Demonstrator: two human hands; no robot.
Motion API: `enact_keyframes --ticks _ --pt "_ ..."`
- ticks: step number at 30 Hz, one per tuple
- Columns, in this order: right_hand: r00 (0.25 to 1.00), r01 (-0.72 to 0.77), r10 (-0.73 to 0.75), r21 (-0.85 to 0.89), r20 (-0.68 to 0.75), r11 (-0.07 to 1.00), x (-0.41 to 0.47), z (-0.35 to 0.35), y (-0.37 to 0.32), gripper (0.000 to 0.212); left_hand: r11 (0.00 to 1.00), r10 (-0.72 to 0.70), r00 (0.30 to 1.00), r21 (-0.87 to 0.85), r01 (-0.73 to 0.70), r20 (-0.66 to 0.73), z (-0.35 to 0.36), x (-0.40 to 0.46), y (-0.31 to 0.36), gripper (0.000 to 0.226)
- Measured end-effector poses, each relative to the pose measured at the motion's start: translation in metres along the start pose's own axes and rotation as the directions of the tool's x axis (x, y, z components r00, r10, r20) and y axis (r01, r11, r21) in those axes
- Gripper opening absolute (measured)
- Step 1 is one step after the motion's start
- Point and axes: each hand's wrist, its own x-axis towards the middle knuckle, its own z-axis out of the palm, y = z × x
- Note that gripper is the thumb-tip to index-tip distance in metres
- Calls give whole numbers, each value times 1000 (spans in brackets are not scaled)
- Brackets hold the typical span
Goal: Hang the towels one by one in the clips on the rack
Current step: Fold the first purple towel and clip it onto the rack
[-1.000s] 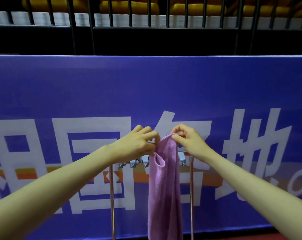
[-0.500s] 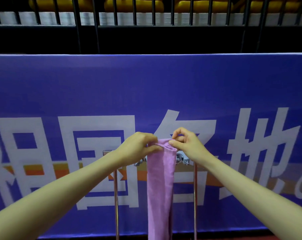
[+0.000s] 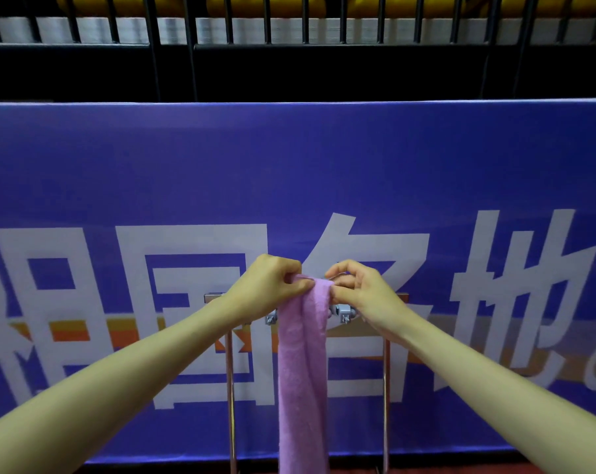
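Both hands have bunched closer: left hand [image 3: 267, 285] and right hand [image 3: 361, 295] pinch the purple towel [image 3: 301, 371] at twelve o'clock above the clips [image 3: 344, 313]; not yet clipped.

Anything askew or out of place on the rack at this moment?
Nothing stands out. The left hand and right hand pinch the top edge of the purple towel above the rack; it hangs straight down between two grey clips. Whether it is clipped cannot be told.
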Motion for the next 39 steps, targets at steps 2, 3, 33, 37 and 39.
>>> enact_keyframes --ticks 2,3,33,37,39 --pt "1000 -19 18 31 10 999 0 1 0 24 1000 -8 1000 26 8 -11 1 2 -2 41" --pt "999 -29 28 36 18 999 0 1 0 29 999 -14 1000 38 15 -18 0 2 -3 41" --pt "973 115 -201 -526 -109 843 38 0 -22 10 908 -168 969 -411 81 -180 14 -1 -18 24" --pt "961 120 -224 -488 -161 865 50 -5 -40 10 782 -302 944 -601 164 -136 23 1 -20 34" --pt "954 125 -230 -442 -192 888 59 -10 -50 10 718 -330 941 -667 199 -75 30 3 -22 31"
